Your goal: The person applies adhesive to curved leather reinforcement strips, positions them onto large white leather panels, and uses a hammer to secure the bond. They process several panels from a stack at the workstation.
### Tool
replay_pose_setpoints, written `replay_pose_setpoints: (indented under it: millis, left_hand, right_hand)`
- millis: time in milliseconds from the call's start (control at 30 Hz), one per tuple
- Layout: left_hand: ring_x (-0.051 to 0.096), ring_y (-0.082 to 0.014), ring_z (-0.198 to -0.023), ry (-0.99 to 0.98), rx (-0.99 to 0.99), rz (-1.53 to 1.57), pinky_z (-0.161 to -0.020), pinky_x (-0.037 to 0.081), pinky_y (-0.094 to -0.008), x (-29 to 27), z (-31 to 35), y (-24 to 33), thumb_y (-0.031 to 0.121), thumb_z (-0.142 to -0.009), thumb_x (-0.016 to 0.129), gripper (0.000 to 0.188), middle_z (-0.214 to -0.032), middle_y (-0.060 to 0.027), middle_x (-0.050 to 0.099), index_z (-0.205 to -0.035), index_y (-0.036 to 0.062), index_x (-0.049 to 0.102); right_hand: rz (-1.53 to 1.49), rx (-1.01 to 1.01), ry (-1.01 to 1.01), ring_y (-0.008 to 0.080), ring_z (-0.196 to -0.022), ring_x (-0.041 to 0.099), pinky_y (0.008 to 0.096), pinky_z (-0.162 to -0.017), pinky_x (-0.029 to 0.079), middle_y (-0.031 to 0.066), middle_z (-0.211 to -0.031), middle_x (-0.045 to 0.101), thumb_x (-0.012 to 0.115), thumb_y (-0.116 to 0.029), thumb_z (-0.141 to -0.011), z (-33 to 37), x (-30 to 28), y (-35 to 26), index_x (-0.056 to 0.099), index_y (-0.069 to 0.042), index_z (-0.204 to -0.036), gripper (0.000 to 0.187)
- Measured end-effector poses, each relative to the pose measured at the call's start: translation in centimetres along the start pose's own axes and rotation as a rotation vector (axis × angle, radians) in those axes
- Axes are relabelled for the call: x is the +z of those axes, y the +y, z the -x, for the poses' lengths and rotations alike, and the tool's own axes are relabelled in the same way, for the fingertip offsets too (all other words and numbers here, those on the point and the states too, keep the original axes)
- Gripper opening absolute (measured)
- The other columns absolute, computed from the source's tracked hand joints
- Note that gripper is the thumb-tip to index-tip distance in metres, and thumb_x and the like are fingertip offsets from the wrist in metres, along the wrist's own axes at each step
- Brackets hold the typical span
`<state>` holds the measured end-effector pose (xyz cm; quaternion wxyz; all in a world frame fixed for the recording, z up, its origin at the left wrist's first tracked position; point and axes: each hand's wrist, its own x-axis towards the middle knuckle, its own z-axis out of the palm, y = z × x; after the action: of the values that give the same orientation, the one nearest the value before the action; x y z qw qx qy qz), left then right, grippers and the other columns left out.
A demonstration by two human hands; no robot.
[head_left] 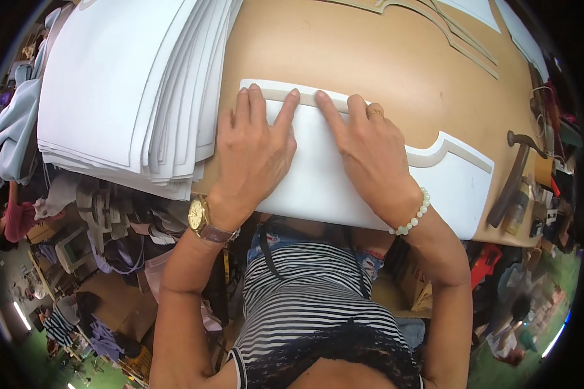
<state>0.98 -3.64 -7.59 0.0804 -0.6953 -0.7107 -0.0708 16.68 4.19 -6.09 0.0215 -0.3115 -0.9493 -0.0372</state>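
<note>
A white panel with a curved, notched far edge lies flat on the brown worktable, right in front of my body. Along that far edge runs a narrow beige strip, which continues past the notch on the right. My left hand rests on the panel with fingers spread, the tips touching the strip near the left corner. Beside it, my right hand has its fingers stretched out, index fingertip on the strip. Part of the strip is hidden under the right fingers. Neither hand grips anything.
To the left stands a thick stack of white sheets, close to my left hand. A hammer and a small bottle lie at the table's right end. Loose beige shaped strips lie at the far side. Another person shows at far left.
</note>
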Motion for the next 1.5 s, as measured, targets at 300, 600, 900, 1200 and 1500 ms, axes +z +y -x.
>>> replay_pose_setpoints:
  millis: [300,600,900,1200,1500]
  left_hand:
    - [0.047,-0.0332,-0.118,0.082,-0.123,0.035,-0.092,0.038,-0.0457,0.7,1.1,-0.4,0.02,-0.085,0.054,0.047,-0.126,-0.0207,0.05,-0.125,-0.0036,0.049]
    - [0.038,-0.0389,-0.127,0.235,-0.1,0.245,-0.103,0.03,-0.0503,-1.2,0.8,3.6,0.03,-0.085,0.06,0.064,-0.138,-0.0255,0.039,-0.133,-0.006,0.04]
    - [0.032,-0.0358,-0.133,-0.008,0.556,0.581,-0.104,0.028,-0.0567,1.8,1.5,18.2,0.037,-0.083,0.062,0.067,-0.144,-0.0165,0.034,-0.142,0.0207,0.035]
    - [0.034,-0.035,-0.132,-0.047,0.592,0.405,-0.1,0.033,-0.0563,1.7,1.6,18.2,0.034,-0.087,0.059,0.059,-0.144,-0.0162,0.035,-0.14,0.0196,0.037]
    - [0.034,-0.0353,-0.132,0.006,0.594,0.423,-0.101,0.031,-0.0571,2.6,1.5,18.1,0.036,-0.087,0.059,0.06,-0.144,-0.0165,0.035,-0.14,0.0186,0.038]
  right_hand:
    - [-0.205,0.115,0.294,0.0269,-0.092,0.055,0.0355,-0.081,0.048,0.0132,-0.101,0.053,0.053,0.001,-0.073,3.1,2.0,1.6,0.055,0.008,-0.113,0.041]
    - [0.124,0.651,0.657,0.0364,-0.116,0.048,0.042,-0.099,0.039,0.0243,-0.123,0.05,0.055,-0.008,-0.081,10.9,-1.2,11.3,0.05,0.0,-0.125,0.046]
    - [-0.171,1.192,0.287,0.047,-0.092,0.059,0.0509,-0.08,0.046,0.0292,-0.099,0.062,0.058,-0.021,-0.085,19.6,-1.5,17.5,0.044,0.002,-0.121,0.045]
    - [-0.538,1.119,0.623,0.0437,-0.093,0.062,0.0424,-0.075,0.048,0.0286,-0.09,0.062,0.054,-0.015,-0.091,21.8,-3.9,9.0,0.045,0.001,-0.122,0.035]
    - [-0.35,1.117,0.416,0.051,-0.085,0.055,0.0529,-0.07,0.044,0.0326,-0.085,0.059,0.054,-0.025,-0.09,22.5,-3.6,12.4,0.047,-0.001,-0.11,0.032]
